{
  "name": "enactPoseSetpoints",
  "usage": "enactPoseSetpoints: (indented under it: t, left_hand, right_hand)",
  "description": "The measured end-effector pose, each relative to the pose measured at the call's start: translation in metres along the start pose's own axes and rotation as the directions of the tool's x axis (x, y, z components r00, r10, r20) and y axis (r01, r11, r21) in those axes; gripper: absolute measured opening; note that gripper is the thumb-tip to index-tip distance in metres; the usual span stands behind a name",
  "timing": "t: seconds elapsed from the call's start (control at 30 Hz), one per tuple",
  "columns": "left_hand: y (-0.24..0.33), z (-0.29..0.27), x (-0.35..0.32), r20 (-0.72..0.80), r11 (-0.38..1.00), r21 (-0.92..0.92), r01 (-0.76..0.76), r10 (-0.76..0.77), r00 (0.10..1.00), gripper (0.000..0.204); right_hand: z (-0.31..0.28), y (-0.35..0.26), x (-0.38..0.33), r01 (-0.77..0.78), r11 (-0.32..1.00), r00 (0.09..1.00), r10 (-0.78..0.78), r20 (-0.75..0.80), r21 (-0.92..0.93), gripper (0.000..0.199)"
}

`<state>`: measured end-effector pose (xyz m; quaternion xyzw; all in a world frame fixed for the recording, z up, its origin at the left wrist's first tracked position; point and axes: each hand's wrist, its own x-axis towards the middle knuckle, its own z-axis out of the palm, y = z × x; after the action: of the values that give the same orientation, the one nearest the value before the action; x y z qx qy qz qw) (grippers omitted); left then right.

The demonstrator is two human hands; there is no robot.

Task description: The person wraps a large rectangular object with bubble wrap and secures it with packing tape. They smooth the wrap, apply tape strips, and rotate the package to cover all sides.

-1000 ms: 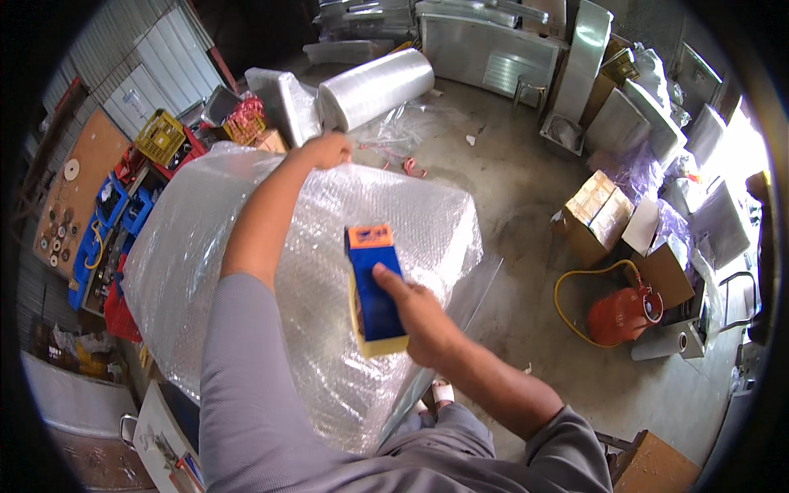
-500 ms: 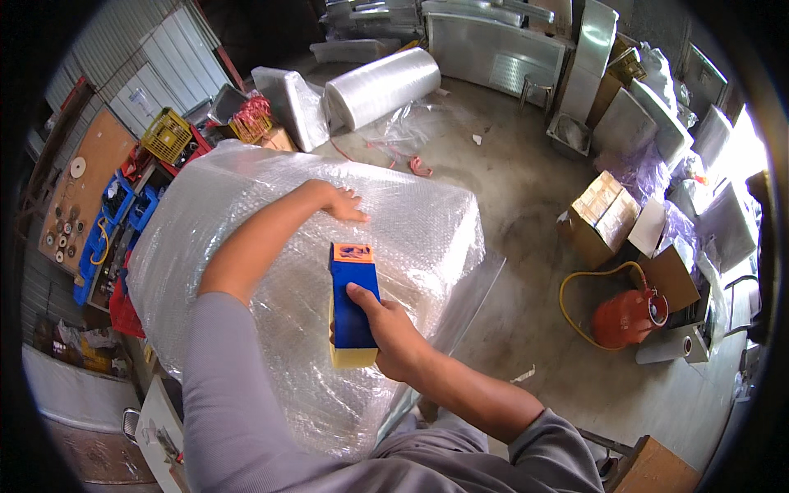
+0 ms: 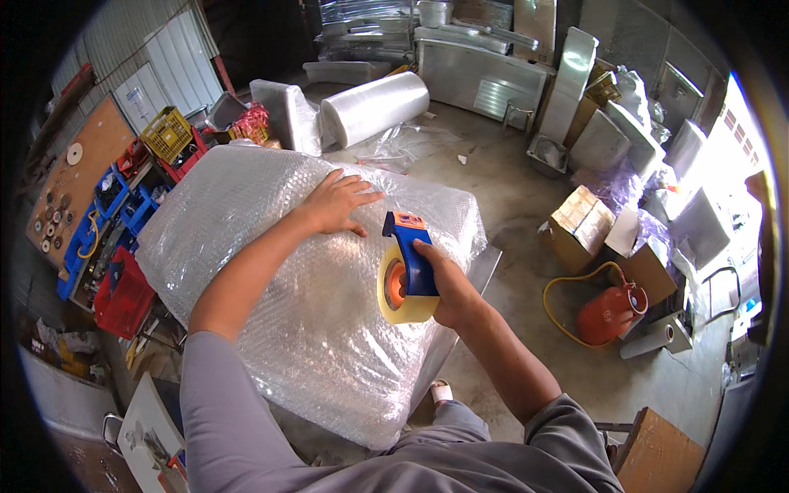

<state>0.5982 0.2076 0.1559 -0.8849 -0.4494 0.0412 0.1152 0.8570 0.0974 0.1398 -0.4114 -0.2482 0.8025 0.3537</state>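
On top of the bubble-wrapped bundle (image 3: 271, 271), near its far edge, the left hand (image 3: 335, 203) lies flat with fingers spread, pressing the wrap down. Beside it, toward the right edge, the right hand (image 3: 444, 283) closes its fingers round the blue handle of a tape dispenser (image 3: 404, 271). It looks light and rigid, best gripped by that handle; the wrap seems soft, slippery.

An orange gas cylinder (image 3: 606, 314) with a yellow hose (image 3: 567, 287) stands on the concrete floor (image 3: 509, 189), near open cardboard boxes (image 3: 580, 218). A roll of bubble wrap (image 3: 374, 107) lies farther off. Blue crates (image 3: 123, 205), a red crate (image 3: 123, 292) and a yellow crate (image 3: 168, 131) sit together.
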Motion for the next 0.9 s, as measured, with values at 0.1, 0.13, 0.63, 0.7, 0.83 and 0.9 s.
enactPoseSetpoints:
  t: [0.1, 0.13, 0.63, 0.7, 0.83, 0.9]
  left_hand:
    - [-0.002, 0.012, 0.004, -0.062, 1.000, 0.011, -0.021, 0.022, 0.998, 0.075]
    - [0.001, 0.017, 0.007, -0.067, 1.000, 0.004, -0.026, 0.027, 0.997, 0.071]
    - [0.008, 0.021, 0.020, -0.042, 0.945, -0.068, -0.321, 0.318, 0.947, 0.055]
    - [0.025, 0.021, 0.020, 0.123, 0.918, -0.111, -0.382, 0.394, 0.911, 0.061]
    - [0.045, 0.018, 0.006, 0.357, 0.900, 0.009, -0.436, 0.404, 0.842, 0.064]
    - [0.051, 0.016, 0.003, 0.375, 0.908, 0.011, -0.419, 0.384, 0.844, 0.064]
  right_hand:
    - [0.001, 0.015, -0.007, -0.018, 1.000, 0.997, 0.016, -0.080, -0.025, 0.037]
    - [0.003, 0.017, -0.014, -0.027, 1.000, 0.992, 0.025, -0.123, -0.015, 0.037]
    - [-0.023, 0.007, -0.014, -0.306, 0.947, 0.950, 0.311, 0.036, -0.098, 0.038]
    - [-0.019, -0.012, -0.001, -0.458, 0.886, 0.889, 0.458, -0.008, -0.072, 0.041]
    - [-0.013, -0.022, 0.022, -0.534, 0.818, 0.845, 0.522, -0.117, -0.212, 0.041]
    - [-0.007, -0.023, 0.014, -0.533, 0.804, 0.845, 0.495, -0.200, -0.263, 0.042]
